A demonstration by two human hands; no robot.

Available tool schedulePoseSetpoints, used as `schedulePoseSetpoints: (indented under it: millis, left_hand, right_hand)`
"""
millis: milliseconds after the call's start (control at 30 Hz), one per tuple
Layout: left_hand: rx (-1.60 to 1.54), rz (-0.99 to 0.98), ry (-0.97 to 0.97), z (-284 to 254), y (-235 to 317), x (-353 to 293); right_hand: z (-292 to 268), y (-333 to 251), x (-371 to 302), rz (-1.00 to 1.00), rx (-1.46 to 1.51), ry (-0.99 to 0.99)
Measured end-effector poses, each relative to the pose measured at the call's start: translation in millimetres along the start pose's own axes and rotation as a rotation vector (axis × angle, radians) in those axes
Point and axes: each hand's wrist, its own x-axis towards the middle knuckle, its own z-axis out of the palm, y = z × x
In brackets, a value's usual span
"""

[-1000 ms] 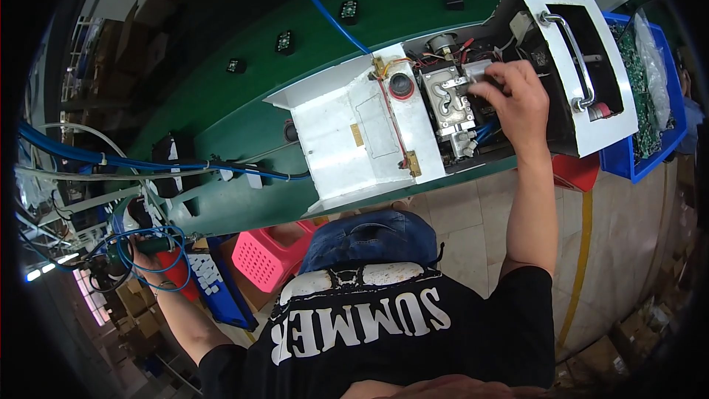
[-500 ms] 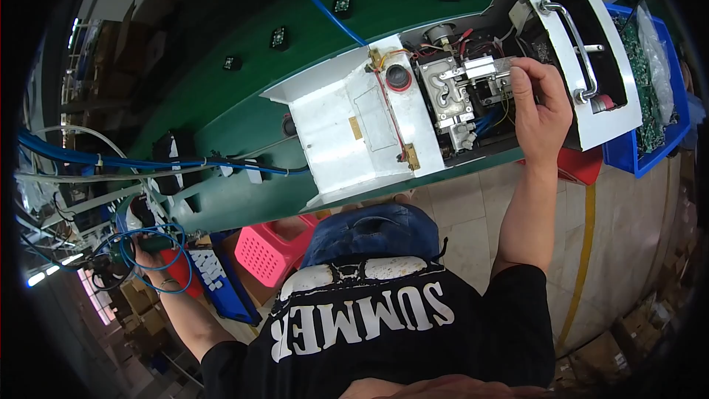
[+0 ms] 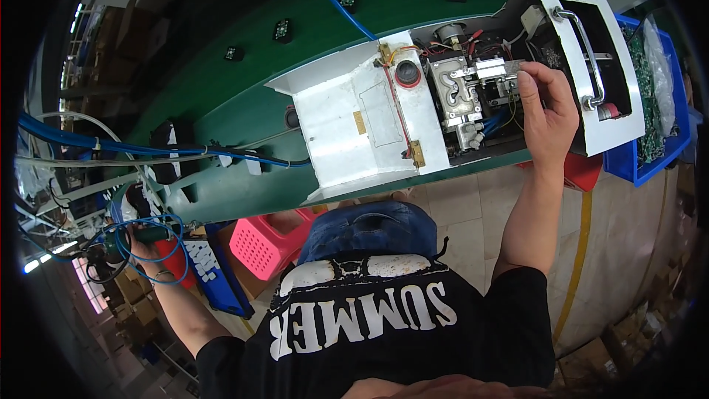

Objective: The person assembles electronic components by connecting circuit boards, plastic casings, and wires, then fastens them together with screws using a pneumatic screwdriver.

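Note:
An opened machine with a white metal casing [image 3: 336,122] lies on the green bench, its silver mechanism [image 3: 454,92] and wiring exposed. My right hand [image 3: 550,114] is over the right end of that mechanism, thumb and forefinger closed together beside a small metal block [image 3: 490,69]. Whatever sits between those fingertips is too small to make out. Far out to the left, my left hand [image 3: 140,247] is wrapped round a dark green power screwdriver [image 3: 153,235]. Loops of thin blue hose [image 3: 179,258] hang around the tool and wrist, partly hiding the fingers.
Several small black parts [image 3: 283,30] lie along the green bench [image 3: 221,125]. Blue hoses and cables [image 3: 111,146] cross its left side. At the right stands a blue bin [image 3: 635,171] of circuit boards. A pink stool [image 3: 255,250] and a blue tray [image 3: 229,288] are below the bench.
The whole view has shifted slightly. My right hand keeps its place at the mechanism, and my left hand still holds the power screwdriver at the far left.

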Motion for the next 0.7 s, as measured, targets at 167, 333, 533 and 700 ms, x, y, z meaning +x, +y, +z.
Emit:
schedulePoseSetpoints:
  millis: [167, 333, 533, 700]
  left_hand:
    - [0.034, 0.006, -0.022, 7.8, 4.2, -5.3]
    - [0.063, 0.012, 0.006, 21.1, 4.1, -12.5]
    - [0.046, 0.0, -0.018, -13.9, 1.0, 4.9]
    - [0.069, 0.005, -0.008, -9.2, 3.4, 4.0]
  right_hand:
    - [0.6, -1.6, 0.8, 0.003, -0.016, -0.022]
    - [-0.3, -0.8, 0.4, 0.045, -0.016, -0.018]
    - [0.3, -0.1, -0.2, 0.007, -0.063, -0.042]
    - [-0.4, 0.2, -0.8, 0.003, -0.093, -0.053]
